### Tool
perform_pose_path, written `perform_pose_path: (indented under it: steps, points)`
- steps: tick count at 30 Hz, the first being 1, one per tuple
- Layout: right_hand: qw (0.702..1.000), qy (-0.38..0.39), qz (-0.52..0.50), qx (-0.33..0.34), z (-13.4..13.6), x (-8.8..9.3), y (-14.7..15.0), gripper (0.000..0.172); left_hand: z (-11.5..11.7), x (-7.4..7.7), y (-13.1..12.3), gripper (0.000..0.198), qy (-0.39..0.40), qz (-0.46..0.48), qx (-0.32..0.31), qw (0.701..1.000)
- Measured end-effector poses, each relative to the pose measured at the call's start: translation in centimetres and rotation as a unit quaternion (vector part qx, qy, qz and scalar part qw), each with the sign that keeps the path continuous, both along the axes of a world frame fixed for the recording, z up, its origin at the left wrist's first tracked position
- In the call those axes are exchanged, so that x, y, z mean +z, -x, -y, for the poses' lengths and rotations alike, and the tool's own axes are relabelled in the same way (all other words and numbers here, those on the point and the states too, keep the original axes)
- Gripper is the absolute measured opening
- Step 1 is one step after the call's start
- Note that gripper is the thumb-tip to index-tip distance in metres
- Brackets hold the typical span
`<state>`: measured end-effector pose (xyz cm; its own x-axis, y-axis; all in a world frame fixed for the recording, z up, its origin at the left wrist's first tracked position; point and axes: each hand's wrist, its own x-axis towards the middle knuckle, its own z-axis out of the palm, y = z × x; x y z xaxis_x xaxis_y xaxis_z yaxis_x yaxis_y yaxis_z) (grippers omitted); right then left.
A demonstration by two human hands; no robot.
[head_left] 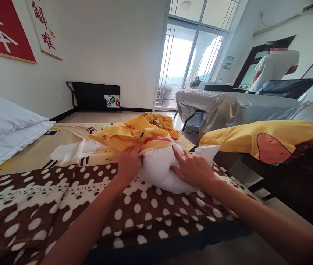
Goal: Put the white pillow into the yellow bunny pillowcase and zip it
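A white pillow [159, 173] lies on the bed, on brown dotted bedding [134, 208], between the two hands, its far side tucked out of sight beneath the rumpled opening of a yellow pillowcase [123, 134]. The left hand [128, 163] meets the pillow's left side at the pillowcase's edge; its fingers curl inward and their tips are hidden, so I cannot tell whether they are closed on cloth. The right hand [196, 167] lies over the pillow's right part, thumb well apart from the index finger; its outer fingers are hard to separate, and whether any of them pinch the fabric I cannot tell. A white corner [210, 152] pokes out beyond that hand, which hides how it joins the pillow. The pillowcase's farther end is a crumpled heap, its print mostly lost in the folds. At the left, stacked pillows [4, 117] are cut off by the picture's edge; at the right, a yellow cloth [233, 138] with a pinkish patch also runs out of view. Behind, cloudy plastic sheeting [228, 110] obscures the furniture under it, and a person [277, 68] in a pale shirt stands partly hidden, head pixelated.
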<state>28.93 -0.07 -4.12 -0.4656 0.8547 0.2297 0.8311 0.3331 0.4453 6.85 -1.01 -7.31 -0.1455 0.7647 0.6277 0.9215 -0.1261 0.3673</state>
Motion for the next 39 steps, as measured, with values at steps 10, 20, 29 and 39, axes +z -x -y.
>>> perform_pose_path:
  steps: [10, 20, 29, 39]
  points:
    - [0.995, -0.014, -0.055, -0.079, 0.6, -0.9, 0.1, 0.062, -3.5, 1.3, -5.5, 0.022, -0.211, -0.017, -0.013, 0.977]
    - [0.989, 0.035, -0.095, -0.112, -4.1, -0.2, -0.5, 0.032, -1.9, -1.3, -7.7, 0.019, -0.297, -0.231, -0.101, 0.921]
    - [0.998, -0.008, -0.049, -0.028, 0.6, -0.7, -0.3, 0.055, -1.4, 2.2, -8.2, 0.016, -0.312, -0.237, -0.052, 0.919]
    - [0.980, 0.051, -0.059, 0.183, 0.3, -1.6, 1.7, 0.045, 2.4, 0.6, -5.8, 0.008, -0.260, -0.301, -0.091, 0.913]
